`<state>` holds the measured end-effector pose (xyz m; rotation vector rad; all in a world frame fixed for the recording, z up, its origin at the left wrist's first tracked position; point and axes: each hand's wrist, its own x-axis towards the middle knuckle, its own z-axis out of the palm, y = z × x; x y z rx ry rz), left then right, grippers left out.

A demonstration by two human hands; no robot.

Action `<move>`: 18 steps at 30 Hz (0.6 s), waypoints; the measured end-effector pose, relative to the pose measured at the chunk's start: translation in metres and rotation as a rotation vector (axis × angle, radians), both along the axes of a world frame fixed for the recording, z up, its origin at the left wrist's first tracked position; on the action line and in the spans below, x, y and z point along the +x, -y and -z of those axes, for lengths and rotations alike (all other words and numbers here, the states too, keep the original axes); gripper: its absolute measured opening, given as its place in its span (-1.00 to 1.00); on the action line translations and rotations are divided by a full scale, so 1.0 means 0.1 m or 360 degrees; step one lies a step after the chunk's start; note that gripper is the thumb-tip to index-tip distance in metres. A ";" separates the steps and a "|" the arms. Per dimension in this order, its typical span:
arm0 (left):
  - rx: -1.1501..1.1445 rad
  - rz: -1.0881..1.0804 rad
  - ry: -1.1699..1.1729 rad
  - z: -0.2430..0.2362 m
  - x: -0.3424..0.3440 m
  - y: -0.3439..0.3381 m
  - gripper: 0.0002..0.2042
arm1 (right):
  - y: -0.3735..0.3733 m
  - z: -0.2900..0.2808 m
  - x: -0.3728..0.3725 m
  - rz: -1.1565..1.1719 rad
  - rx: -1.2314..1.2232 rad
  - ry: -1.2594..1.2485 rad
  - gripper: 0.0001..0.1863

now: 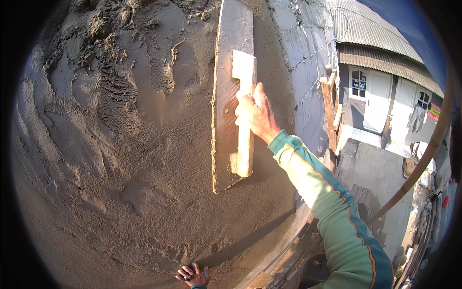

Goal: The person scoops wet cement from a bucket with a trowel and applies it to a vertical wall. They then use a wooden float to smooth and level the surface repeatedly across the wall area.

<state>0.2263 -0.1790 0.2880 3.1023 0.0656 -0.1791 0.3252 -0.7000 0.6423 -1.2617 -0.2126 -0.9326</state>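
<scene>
Float (225, 103): centre, towards twelve o'clock, long blade (224, 154) against the mortar (159, 202), nine-o'clock edge crusted.
Right hand (258, 114): one o'clock of centre, fingers wrapped round the float's pale handle (246, 151).
Left hand (195, 276): near six o'clock, fingers released and spread over the mortar.
Mortar: wet brown, lumpy at eleven o'clock.
House (378, 98): two o'clock, well apart, corrugated roof (373, 24).

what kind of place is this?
Likely an outdoor building site: a broad surface coated in wet-looking mortar, a long float gripped in the right hand, and, across an open yard, a low building with a corrugated roof.
</scene>
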 end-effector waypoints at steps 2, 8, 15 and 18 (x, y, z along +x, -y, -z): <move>-0.0035 -0.0059 0.0025 -0.11 -0.11 0.05 -0.13 | -0.47 0.17 -0.15 0.0053 -0.0197 -0.0159 -0.61; 0.0656 0.0451 0.0951 0.36 -0.73 -0.10 -0.14 | -0.76 1.48 -0.11 0.0591 -0.0275 -0.0482 -0.36; -0.0214 0.0584 0.0359 0.18 -1.97 -0.04 -0.13 | -0.38 1.99 0.00 0.0034 0.1204 -0.0479 -0.62; -0.0613 0.0718 0.0208 0.05 -2.01 0.16 -0.12 | -0.93 2.82 -0.12 -0.0208 0.1472 -0.0415 -0.61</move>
